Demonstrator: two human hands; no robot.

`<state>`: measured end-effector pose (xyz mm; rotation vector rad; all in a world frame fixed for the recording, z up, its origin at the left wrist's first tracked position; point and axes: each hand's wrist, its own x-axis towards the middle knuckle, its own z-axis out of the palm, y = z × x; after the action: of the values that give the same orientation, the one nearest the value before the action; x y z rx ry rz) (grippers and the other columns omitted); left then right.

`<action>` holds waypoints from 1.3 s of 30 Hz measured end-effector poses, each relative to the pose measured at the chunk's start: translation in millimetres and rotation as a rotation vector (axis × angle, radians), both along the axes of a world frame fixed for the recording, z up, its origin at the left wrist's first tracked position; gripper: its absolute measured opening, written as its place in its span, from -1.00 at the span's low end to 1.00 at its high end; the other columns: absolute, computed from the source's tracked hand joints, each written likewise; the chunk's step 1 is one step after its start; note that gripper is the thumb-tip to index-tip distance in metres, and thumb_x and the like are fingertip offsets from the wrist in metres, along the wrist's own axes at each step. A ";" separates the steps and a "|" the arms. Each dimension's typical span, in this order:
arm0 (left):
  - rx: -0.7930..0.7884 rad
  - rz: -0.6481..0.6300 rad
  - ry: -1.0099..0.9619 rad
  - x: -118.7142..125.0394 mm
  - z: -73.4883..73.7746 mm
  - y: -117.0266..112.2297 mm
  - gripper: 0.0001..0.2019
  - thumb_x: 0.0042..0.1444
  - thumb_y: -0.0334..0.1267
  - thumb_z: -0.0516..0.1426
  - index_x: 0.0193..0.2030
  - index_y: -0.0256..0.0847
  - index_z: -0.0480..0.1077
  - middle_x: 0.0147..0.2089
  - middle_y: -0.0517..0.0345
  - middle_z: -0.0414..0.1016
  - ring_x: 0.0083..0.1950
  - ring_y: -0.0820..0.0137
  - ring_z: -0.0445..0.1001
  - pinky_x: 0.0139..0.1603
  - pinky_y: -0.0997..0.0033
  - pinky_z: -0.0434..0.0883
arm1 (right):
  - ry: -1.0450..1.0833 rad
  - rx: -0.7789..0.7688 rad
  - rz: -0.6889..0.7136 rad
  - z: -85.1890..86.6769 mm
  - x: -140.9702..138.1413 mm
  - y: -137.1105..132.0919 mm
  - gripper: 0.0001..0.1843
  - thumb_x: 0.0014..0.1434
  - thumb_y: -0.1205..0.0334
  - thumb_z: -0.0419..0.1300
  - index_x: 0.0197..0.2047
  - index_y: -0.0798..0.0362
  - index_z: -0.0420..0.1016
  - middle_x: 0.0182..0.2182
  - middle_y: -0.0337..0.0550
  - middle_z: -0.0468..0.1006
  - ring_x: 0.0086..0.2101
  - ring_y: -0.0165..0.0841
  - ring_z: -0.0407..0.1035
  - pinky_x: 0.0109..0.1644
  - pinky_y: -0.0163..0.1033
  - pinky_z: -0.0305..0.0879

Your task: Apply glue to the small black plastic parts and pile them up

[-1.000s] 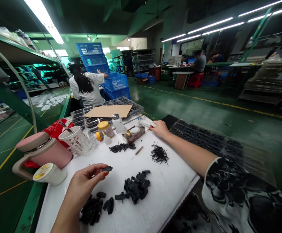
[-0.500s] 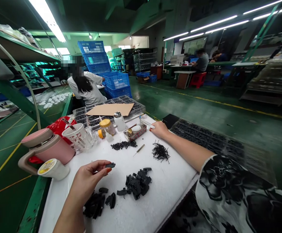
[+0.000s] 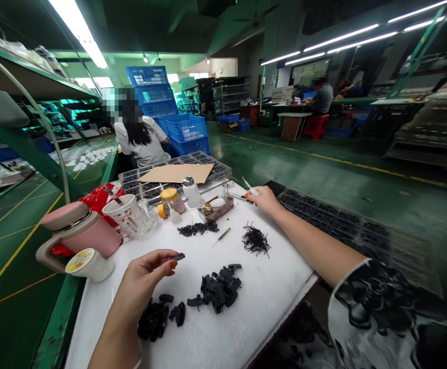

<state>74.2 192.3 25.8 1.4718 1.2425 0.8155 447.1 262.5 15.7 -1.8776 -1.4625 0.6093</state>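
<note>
My left hand (image 3: 146, 274) pinches a small dark plastic part (image 3: 178, 256) between thumb and fingertips, above the white tabletop (image 3: 277, 287). Below it lie a heap of black curved parts (image 3: 154, 320) and, to the right, a second heap of similar parts (image 3: 219, 289). At the table's far right edge, my right hand (image 3: 264, 199) is closed on a slim white pointed tool (image 3: 249, 186), its tip angled up and left. A thin metal tool (image 3: 238, 196) lies close beside those fingers. Nearer me is a pile of thin black pins (image 3: 256, 240).
Small black rings (image 3: 196, 229) and a thin needle-like tool (image 3: 223, 234) lie mid-table. Behind stand a small box (image 3: 218, 211), a white pump bottle (image 3: 191, 192) and a yellow-lidded jar (image 3: 171, 199). A pink thermos (image 3: 88, 230) and cup (image 3: 125, 218) stand left. A co-worker (image 3: 142, 133) sits beyond.
My right hand has lifted and shifted slightly right, and the white pointed tool now tilts upward in it. My left hand still pinches the dark part. The view has shifted slightly.
</note>
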 end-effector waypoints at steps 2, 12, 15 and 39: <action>-0.021 0.013 -0.126 5.5 1.6 -3.6 -0.74 -0.08 -0.10 0.31 -0.30 -0.21 0.55 -0.29 0.09 0.53 -0.28 0.38 0.45 -0.22 0.40 0.45 | 0.115 0.047 0.053 11.0 -11.7 -9.7 -0.70 0.28 0.15 0.12 -0.01 0.16 0.40 -0.13 -0.07 0.49 -0.21 -0.33 0.44 -0.16 -0.15 0.43; -0.231 0.138 -0.675 32.8 -0.5 -12.1 -0.81 -0.17 -0.30 0.37 -0.40 -0.29 0.50 -0.39 0.17 0.48 -0.46 0.60 0.40 -0.48 0.69 0.40 | 0.538 0.189 0.429 47.5 -127.2 -52.7 -0.88 -0.05 0.29 0.31 -0.42 0.14 0.49 -0.57 -0.25 0.52 -0.53 -0.45 0.40 -0.43 -0.35 0.35; -0.244 0.202 -0.787 34.1 -3.5 -9.1 -0.81 -0.18 -0.37 0.37 -0.40 -0.31 0.48 -0.39 0.17 0.49 -0.43 0.59 0.45 -0.45 0.73 0.42 | 0.634 0.181 0.520 46.2 -149.9 -60.3 -0.87 -0.07 0.33 0.31 -0.36 0.14 0.54 -0.54 -0.23 0.54 -0.51 -0.44 0.41 -0.43 -0.35 0.35; -0.382 0.075 -0.900 48.5 -7.2 -15.5 -0.72 -0.19 -0.48 0.35 -0.26 -0.27 0.51 -0.27 0.16 0.52 -0.30 0.54 0.49 -0.19 0.58 0.46 | 0.101 0.639 0.508 18.0 -152.6 -79.6 -0.95 0.13 0.34 0.23 -0.29 0.03 0.50 -0.38 -0.24 0.60 -0.37 -0.40 0.47 -0.26 -0.35 0.29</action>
<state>122.7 176.8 18.6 0.6112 0.6975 1.0534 294.6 182.9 33.7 -0.9809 -1.8072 0.3827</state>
